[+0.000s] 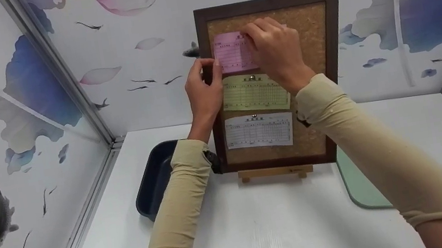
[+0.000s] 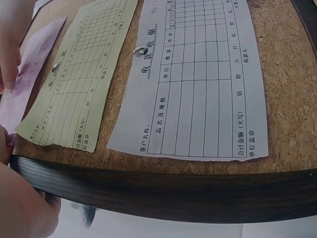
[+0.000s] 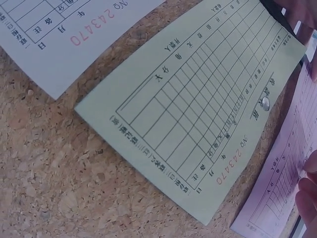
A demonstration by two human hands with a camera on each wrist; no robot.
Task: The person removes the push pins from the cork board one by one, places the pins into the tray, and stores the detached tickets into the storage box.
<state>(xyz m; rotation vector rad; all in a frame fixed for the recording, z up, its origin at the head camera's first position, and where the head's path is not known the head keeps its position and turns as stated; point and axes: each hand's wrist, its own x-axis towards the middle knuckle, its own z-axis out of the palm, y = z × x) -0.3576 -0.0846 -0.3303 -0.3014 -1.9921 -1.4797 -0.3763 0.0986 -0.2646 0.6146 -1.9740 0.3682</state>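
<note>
A cork board (image 1: 314, 42) in a dark wooden frame stands upright at the centre of the head view. My left hand (image 1: 203, 93) grips its left frame edge, thumb at the front beside a pink receipt slip (image 1: 231, 53). Curled fingers of my right hand (image 1: 278, 50) press at the top middle of that slip; what lies under their tips is hidden. Below it hangs a yellow-green receipt slip (image 1: 252, 94), held by a silver pushpin (image 3: 266, 103). Lowest is a white receipt slip (image 1: 260, 133) with another silver pushpin (image 2: 140, 51) near its top.
A small wooden easel (image 1: 275, 171) supports the board on the white table (image 1: 256, 233). At the left, partly behind my forearm, sits a dark blue tray (image 1: 141, 201). A pale green mat (image 1: 362, 190) lies at right. Printed wall panels (image 1: 145, 96) enclose the table.
</note>
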